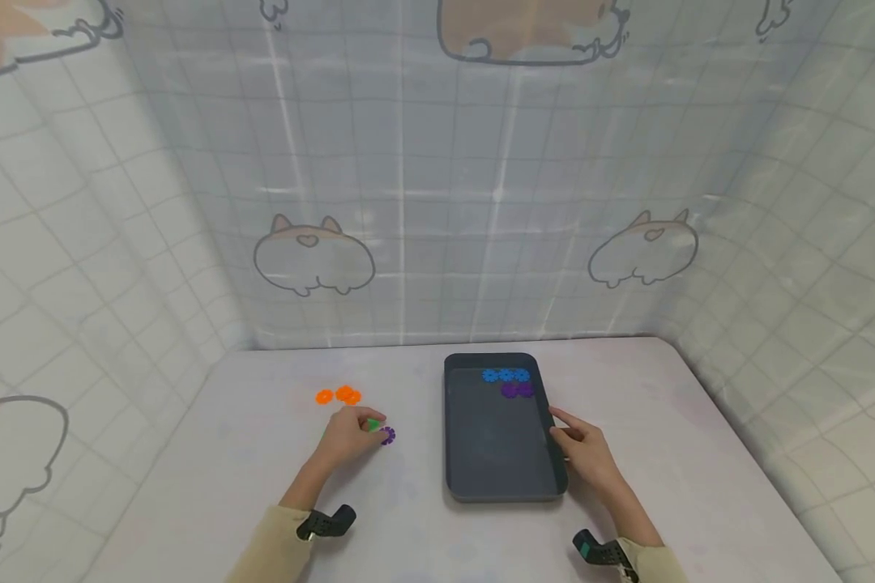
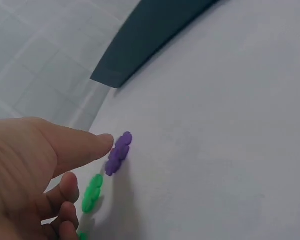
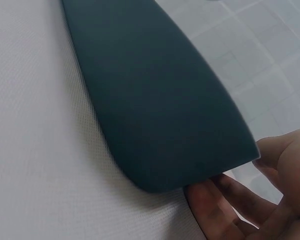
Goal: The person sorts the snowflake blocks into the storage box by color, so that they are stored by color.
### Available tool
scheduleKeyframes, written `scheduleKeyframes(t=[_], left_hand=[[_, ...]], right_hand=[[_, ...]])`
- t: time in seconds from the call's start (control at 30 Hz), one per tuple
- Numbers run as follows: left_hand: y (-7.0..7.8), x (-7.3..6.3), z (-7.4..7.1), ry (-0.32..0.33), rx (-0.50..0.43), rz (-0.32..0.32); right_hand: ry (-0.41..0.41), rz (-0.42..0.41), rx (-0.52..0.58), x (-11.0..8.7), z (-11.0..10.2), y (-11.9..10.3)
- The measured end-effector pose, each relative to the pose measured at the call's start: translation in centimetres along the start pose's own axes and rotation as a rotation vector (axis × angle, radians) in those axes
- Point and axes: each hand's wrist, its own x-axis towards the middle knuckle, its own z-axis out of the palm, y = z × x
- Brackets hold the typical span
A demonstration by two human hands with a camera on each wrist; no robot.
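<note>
My left hand (image 1: 350, 437) is over the table left of the tray, with its thumb tip at a purple flower-shaped disc (image 2: 119, 154). In the left wrist view the other fingers bend loosely, apart from the thumb. Green flower discs (image 2: 92, 193) lie beside these fingers, partly hidden by the hand in the head view. My right hand (image 1: 586, 453) grips the right side of a dark grey tray (image 1: 506, 495), thumb at the rim and fingers below. Inside the tray's far right corner are three blue discs (image 1: 506, 375) in a row and two purple discs (image 1: 518, 390) nearer me.
Several orange flower discs (image 1: 344, 394) lie beyond my left hand, some overlapping. The white table (image 1: 226, 461) is bordered by a hanging sheet (image 1: 474, 267) with a grid and animal drawings at the back and sides. Black straps with cameras (image 1: 326, 522) sit on both wrists.
</note>
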Motion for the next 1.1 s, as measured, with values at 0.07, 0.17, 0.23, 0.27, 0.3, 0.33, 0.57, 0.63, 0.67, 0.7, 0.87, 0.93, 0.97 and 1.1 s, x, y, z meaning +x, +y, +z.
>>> scheduleKeyframes(t=[0.07,0.17,0.23,0.27,0.3,0.33,0.57,0.63,0.67,0.7,0.87,0.93,0.97,1.1], left_hand=[[-0.2,-0.1,0.1,0.001,0.028,0.021],[-0.4,-0.2,0.3,0.002,0.05,0.028],[-0.4,-0.3,0.4,0.002,0.056,0.031],[-0.4,-0.4,0.4,0.001,0.055,0.035],[-0.4,-0.4,0.5,-0.002,0.055,0.03],[-0.4,-0.5,0.6,-0.004,0.053,0.03],[-0.3,-0.8,1.0,0.0,0.036,-0.007],[0.0,-0.9,1.1,0.014,0.039,-0.01],[0.2,-1.0,1.1,0.019,0.034,-0.013],[0.3,-1.0,1.2,0.027,0.029,-0.017],[1.3,-1.3,1.7,0.091,-0.05,-0.025],[1.7,-1.3,2.0,0.125,-0.084,-0.026],[1.8,-1.3,2.1,0.139,-0.102,-0.028],[2.4,-1.0,2.7,0.179,-0.175,-0.039]], right_hand=[[0.002,0.0,0.003,-0.1,0.0,0.0],[0.004,-0.003,-0.001,-0.1,0.1,0.0],[0.003,-0.002,-0.005,-0.1,0.1,0.0],[0.004,0.0,-0.004,0.0,0.1,0.0],[0.002,-0.006,-0.006,0.0,0.1,-0.1],[0.004,-0.002,0.0,0.0,0.1,-0.1],[0.007,-0.023,-0.016,0.0,0.0,0.0],[0.009,-0.023,-0.02,-0.1,0.0,0.1],[0.01,-0.024,-0.018,-0.1,0.0,0.1],[0.011,-0.025,-0.018,-0.1,0.0,0.0],[0.012,-0.028,-0.008,-0.1,0.0,0.0],[0.011,-0.027,-0.009,-0.1,0.0,0.0],[0.01,-0.027,-0.012,-0.1,0.0,0.0],[0.015,-0.028,-0.02,0.0,-0.1,0.2]])
